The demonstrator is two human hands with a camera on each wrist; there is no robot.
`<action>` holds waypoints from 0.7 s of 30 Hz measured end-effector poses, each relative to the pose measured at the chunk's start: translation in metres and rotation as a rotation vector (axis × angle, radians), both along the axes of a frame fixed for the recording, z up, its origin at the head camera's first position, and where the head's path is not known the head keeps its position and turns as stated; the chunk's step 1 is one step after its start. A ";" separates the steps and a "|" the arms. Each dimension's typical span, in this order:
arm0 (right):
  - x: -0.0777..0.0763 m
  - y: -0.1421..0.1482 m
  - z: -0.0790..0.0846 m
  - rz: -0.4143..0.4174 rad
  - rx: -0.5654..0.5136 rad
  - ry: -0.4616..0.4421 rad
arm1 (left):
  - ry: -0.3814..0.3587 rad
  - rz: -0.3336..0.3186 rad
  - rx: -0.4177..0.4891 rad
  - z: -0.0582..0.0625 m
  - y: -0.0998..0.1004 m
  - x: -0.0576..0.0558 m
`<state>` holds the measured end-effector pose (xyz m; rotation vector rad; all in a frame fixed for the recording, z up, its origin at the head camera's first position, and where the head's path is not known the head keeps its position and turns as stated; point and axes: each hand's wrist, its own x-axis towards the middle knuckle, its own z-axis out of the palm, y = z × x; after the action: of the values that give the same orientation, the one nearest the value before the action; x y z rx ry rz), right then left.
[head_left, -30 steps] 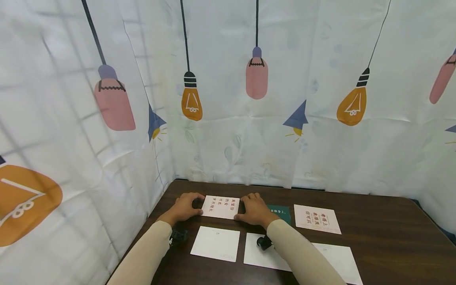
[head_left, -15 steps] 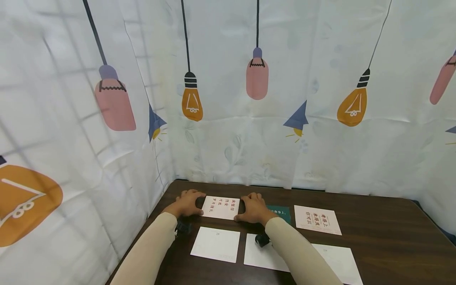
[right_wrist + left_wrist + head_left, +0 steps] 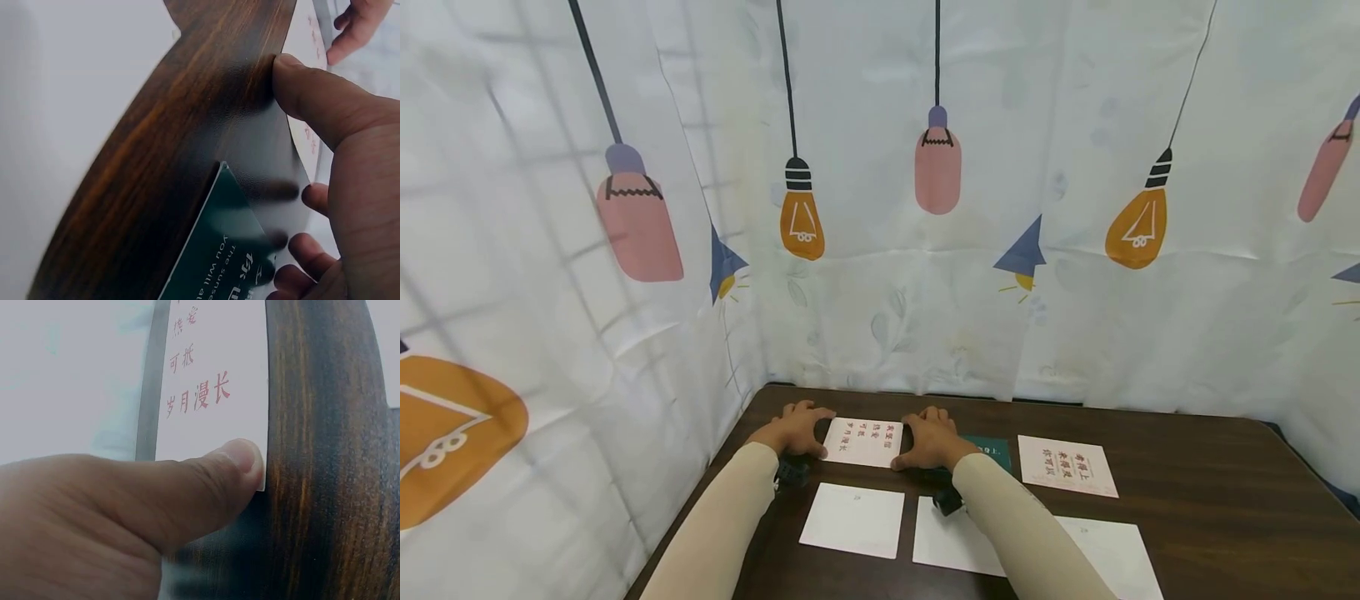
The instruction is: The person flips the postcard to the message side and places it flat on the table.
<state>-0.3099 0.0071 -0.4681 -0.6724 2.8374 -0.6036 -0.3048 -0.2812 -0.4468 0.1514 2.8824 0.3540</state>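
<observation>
A white card with red Chinese writing [image 3: 865, 442] lies near the back left of the table, between both hands. My left hand [image 3: 790, 429] grips its left end; in the left wrist view the thumb [image 3: 212, 481] lies over a corner, with the other fingers hidden. At the opposite end my right hand [image 3: 931, 440] holds the card, thumb on the near edge and fingers toward the far corner. Beneath the right wrist, partly covered, is a dark green card [image 3: 219, 231] with white print. To its right lies another red-lettered card [image 3: 1067, 465].
A front row holds three blank-looking white cards: the left one [image 3: 853, 518], the middle one [image 3: 947, 537] and the right one [image 3: 1108, 550], the last two partly under the right forearm. The dark wooden table [image 3: 1210, 500] meets a printed white curtain [image 3: 880, 317] behind and at left.
Both hands keep their hold on the card, which stays nearly in place. The left forearm has shifted slightly right, and the head view has tilted a little.
</observation>
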 end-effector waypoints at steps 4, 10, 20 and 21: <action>0.001 -0.002 0.001 0.004 -0.015 0.017 | 0.041 -0.002 0.025 -0.003 -0.002 0.001; 0.002 -0.004 -0.004 0.018 -0.045 0.066 | 0.122 -0.008 0.064 -0.012 -0.006 0.004; 0.009 -0.011 0.000 -0.016 -0.131 0.045 | 0.174 0.000 0.173 -0.016 -0.006 0.009; 0.010 -0.012 0.001 -0.020 -0.141 0.039 | 0.173 0.005 0.194 -0.015 -0.006 0.010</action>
<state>-0.3001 -0.0044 -0.4671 -0.6864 2.8609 -0.8088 -0.2948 -0.2877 -0.4619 0.2185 3.0136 0.6523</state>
